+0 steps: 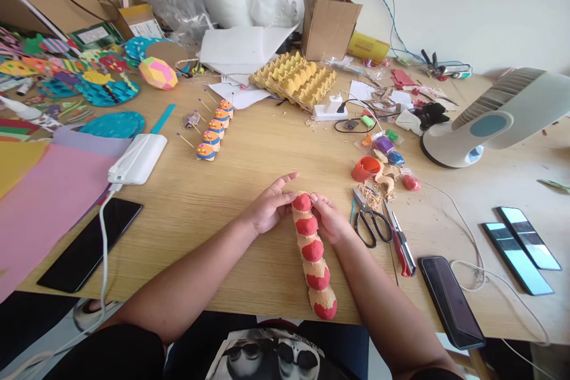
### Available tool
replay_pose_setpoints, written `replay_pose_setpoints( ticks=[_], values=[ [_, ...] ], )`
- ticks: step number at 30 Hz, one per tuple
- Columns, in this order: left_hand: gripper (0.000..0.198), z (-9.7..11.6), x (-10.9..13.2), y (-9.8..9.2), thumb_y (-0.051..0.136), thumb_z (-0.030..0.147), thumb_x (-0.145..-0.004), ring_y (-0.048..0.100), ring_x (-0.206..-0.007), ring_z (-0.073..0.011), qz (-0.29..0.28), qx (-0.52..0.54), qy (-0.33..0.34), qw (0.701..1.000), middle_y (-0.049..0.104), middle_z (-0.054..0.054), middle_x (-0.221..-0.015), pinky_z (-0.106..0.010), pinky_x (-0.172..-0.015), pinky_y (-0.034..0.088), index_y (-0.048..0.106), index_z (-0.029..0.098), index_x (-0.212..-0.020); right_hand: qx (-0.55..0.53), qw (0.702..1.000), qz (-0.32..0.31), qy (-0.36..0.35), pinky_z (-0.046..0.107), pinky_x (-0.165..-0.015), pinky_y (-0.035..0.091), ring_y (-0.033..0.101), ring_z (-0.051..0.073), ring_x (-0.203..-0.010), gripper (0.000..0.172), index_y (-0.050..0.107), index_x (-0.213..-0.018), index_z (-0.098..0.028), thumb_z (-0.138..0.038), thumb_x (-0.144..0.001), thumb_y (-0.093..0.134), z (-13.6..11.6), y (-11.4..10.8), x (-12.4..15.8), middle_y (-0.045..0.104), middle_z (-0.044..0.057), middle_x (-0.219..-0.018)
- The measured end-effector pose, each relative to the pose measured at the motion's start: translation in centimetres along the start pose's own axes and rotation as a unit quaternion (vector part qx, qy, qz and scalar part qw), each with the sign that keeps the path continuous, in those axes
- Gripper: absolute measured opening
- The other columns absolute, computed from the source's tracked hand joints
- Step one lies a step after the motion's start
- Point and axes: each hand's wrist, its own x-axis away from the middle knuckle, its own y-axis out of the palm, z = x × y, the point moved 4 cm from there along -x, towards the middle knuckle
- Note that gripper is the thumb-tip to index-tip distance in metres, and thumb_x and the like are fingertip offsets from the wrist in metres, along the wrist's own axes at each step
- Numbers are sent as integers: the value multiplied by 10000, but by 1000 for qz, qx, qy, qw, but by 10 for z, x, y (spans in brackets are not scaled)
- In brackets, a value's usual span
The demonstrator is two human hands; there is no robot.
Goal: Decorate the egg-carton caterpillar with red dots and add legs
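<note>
A bumpy egg-carton strip (pixel 313 250), coated in beige with red patches on its humps, lies lengthwise in front of me, its near end close to the table edge. My left hand (pixel 269 206) has its thumb on the left side of the far hump, with the index finger stretched outward. On the other side, my right hand (pixel 329 215) pinches the same hump's edge between thumb and fingers; some fingertips are hidden. Farther off stands a similar orange and blue strip (pixel 215 132) with pins stuck in it.
Black-handled scissors (pixel 373 219), a red cutter knife (pixel 402 243) and a red cup (pixel 366 168) lie right of my hands. Several phones (pixel 450 300) and a fan (pixel 481 122) are farther right. A white power bank (pixel 139 159) and coloured sheets (pixel 66 190) lie left. Yellow egg cartons (pixel 294 78) sit behind.
</note>
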Motion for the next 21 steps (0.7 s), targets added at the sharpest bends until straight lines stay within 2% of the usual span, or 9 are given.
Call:
replay_pose_setpoints(
  ticks=[9,15,21],
  values=[
    [680,0,1,1,803,246,-805,689,-754,-152,8,7,5,1000,750,-21,-855,-261,-726,481,461,239,-1393,11,1000,-3,-1,265,-568,455,561,128,-567,387,628,-714,-199,-496,-695,876,0,0,-1,664,-9,-642],
    [766,-3,1,0,802,267,-805,703,-795,-165,2,19,-14,1000,757,-44,-924,-277,-761,501,410,247,-1463,30,1000,11,-1,255,-552,430,526,116,-549,409,615,-721,-199,-509,-686,879,4,-3,-3,638,-23,-629],
    [780,-1,0,-1,793,253,-812,678,-727,-147,12,-6,-8,1000,744,-12,-810,-269,-744,496,386,244,-1476,41,999,4,-2,235,-526,383,476,95,-525,419,584,-698,-196,-497,-696,876,3,0,-1,586,-45,-597]
  ],
)
